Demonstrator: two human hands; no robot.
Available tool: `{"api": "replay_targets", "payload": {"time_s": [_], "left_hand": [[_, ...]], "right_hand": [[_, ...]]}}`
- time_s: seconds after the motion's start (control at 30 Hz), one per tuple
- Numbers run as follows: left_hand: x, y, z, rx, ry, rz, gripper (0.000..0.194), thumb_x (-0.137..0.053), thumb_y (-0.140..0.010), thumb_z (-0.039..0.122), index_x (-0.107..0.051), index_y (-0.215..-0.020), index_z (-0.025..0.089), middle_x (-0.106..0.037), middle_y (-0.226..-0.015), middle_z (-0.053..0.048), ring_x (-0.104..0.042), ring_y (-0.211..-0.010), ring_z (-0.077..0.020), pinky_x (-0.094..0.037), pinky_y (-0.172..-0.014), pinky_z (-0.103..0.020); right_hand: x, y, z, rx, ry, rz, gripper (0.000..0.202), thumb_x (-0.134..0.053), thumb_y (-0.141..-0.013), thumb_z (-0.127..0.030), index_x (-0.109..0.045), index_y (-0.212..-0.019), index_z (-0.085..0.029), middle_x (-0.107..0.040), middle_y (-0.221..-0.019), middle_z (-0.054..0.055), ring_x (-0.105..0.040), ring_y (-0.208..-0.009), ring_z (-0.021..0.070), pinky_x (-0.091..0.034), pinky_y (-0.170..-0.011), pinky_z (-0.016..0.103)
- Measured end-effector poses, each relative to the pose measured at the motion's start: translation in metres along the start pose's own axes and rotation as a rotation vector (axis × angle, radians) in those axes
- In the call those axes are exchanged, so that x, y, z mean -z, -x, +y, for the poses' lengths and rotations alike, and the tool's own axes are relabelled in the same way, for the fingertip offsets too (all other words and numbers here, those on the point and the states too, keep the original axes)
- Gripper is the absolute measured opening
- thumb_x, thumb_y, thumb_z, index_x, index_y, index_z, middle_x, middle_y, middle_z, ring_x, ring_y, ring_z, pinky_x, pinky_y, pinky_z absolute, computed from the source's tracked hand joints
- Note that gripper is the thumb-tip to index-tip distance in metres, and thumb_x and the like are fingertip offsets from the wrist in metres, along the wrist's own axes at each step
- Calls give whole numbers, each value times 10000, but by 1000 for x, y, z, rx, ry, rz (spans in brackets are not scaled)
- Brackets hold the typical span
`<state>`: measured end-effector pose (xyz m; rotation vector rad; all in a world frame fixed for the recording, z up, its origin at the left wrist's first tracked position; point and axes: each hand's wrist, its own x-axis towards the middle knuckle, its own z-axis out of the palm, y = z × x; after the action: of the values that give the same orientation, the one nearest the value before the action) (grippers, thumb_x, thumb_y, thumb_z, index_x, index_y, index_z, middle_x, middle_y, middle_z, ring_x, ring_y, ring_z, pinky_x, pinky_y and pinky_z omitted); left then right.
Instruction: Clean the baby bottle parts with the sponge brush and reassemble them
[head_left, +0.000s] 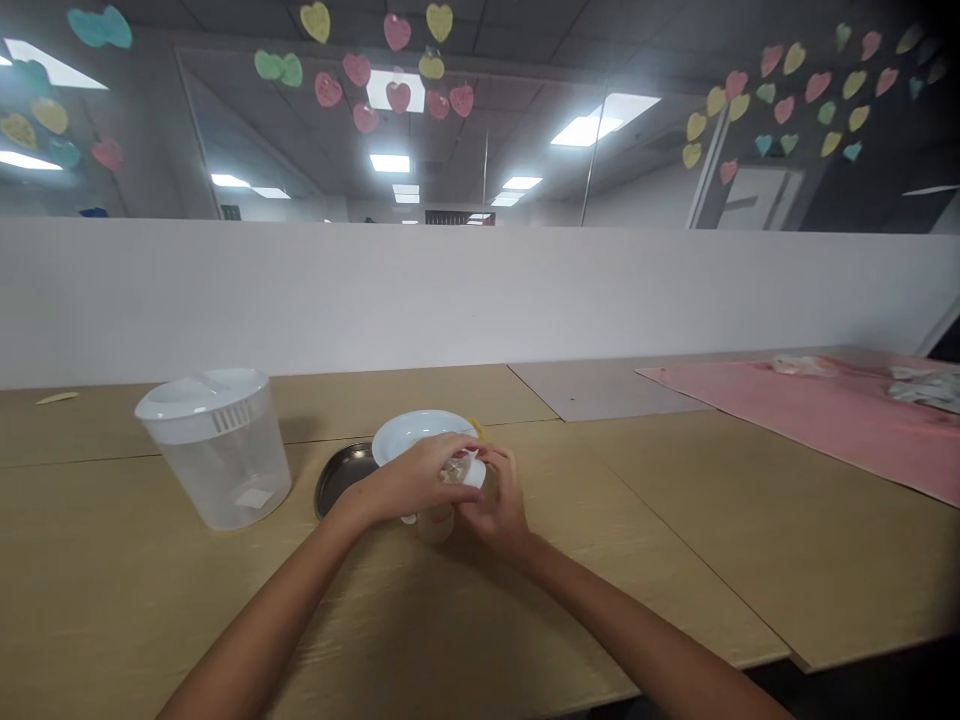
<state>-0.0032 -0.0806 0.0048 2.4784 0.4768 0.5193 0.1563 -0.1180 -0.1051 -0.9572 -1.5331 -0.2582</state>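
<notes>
Currently held item: small clear container with a white end, raised between both hands, center of the worktop.
Left hand: curled over it from the left, fingers closed on it.
Right hand: cupped at the white end, fingers bent; thumb contact can't tell.
Translucent cup: red marking, just below the hands, partly hidden.
White bowl: far side of the hands, partly covered by left hand.
Dark metal dish: left of the bowl, near side, left forearm overlapping it in view.
Yellow item: at bowl's right, mostly hidden.
Plastic bucket: upright, far left, white top.
Pink cloth: far right, flat.
White wall: far edge, below glass with heart-shaped notes.
</notes>
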Motion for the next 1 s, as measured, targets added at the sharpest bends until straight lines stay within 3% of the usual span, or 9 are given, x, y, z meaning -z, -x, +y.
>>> {"api": "replay_targets", "payload": {"time_s": [0.1, 0.2, 0.4, 0.57, 0.8, 1.0], "left_hand": [[4, 0, 1, 33, 63, -40, 436, -597, -771, 416, -599, -1163, 225, -628, -1136, -42, -583, -997, -215, -457, -855, -299], [9, 1, 2, 55, 143, -88, 445, -574, -787, 412, -598, -1178, 201, -664, -1048, -43, -620, -893, -200, -478, -778, -277], [16, 6, 3, 101, 185, -56, 453, -558, -801, 406, -583, -1206, 204, -665, -1096, -38, -631, -933, -210, -480, -785, -274], [17, 5, 2, 32, 89, -45, 378, -498, -842, 355, -612, -1169, 207, -683, -1046, -26, -628, -906, -201, -468, -759, -263], [-6, -3, -3, -32, -248, 97, 330, -415, -870, 286, -627, -1105, 190, -660, -1076, -76, -595, -962, -236, -446, -850, -344], [-26, -8, -15, -73, -348, 181, 457, -326, -884, 194, -404, -1326, 107, -556, -1227, -145, -500, -1138, -247, -407, -964, -405]], "right_hand": [[2, -3, -3, -8, 32, 23, 437, -656, -701, -271, -447, -1082, -228, -486, -1008, 59, -516, -956, 220, -476, -802, 392], [4, -6, -5, -16, 43, 1, 415, -666, -704, -278, -445, -1051, -224, -496, -980, 50, -520, -921, 209, -477, -770, 367], [6, -7, -4, -46, 47, -34, 418, -655, -743, -351, -447, -1082, -225, -534, -989, 61, -537, -915, 212, -478, -779, 369], [5, -5, -1, -60, 57, -60, 415, -640, -766, -360, -451, -1107, -218, -571, -1016, 73, -567, -934, 221, -480, -804, 374], [3, -1, 4, -81, 48, -78, 395, -595, -802, -306, -456, -1159, -209, -607, -1068, 85, -598, -980, 221, -498, -831, 357], [5, 0, 11, -43, 117, -44, 409, -623, -771, -294, -481, -1143, -201, -621, -1078, 103, -603, -994, 233, -503, -854, 382]]}}
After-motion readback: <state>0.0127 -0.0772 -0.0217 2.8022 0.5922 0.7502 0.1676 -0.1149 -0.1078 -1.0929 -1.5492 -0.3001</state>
